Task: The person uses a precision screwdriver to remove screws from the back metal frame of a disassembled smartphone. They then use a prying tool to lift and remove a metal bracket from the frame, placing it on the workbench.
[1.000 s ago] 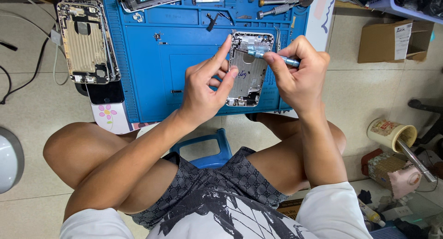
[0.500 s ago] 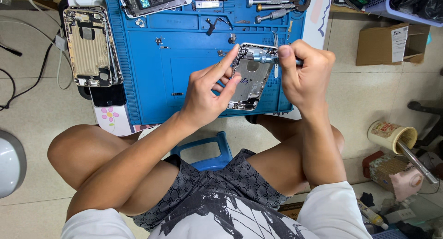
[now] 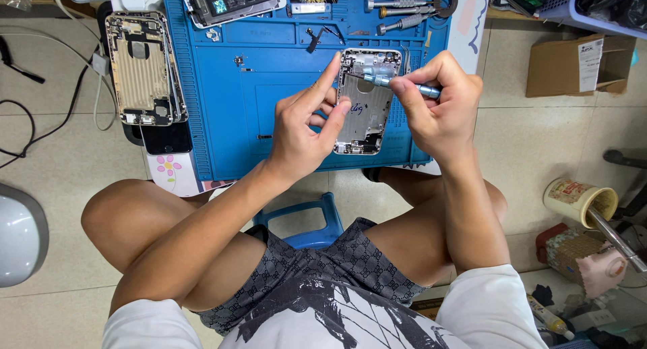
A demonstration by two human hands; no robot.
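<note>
A silver phone back housing [image 3: 367, 106] lies on the blue work mat [image 3: 256, 93], stripped and open side up. My left hand [image 3: 306, 130] steadies its left edge, index finger stretched up along the side. My right hand [image 3: 438, 106] grips a light blue screwdriver [image 3: 397, 84], its tip down in the upper part of the housing.
A second gold housing [image 3: 140, 69] lies left of the mat over a black phone [image 3: 165, 138]. A phone with its insides exposed [image 3: 232, 0] and several metal tools [image 3: 404, 12] sit at the mat's top. A cardboard box [image 3: 576, 66], a paper cup [image 3: 579, 200] and a blue stool [image 3: 303, 221] are nearby.
Both hands and the housing have stayed together on the mat. The screwdriver tip has shifted slightly toward the housing's upper edge, and my left index finger is stretched further up.
</note>
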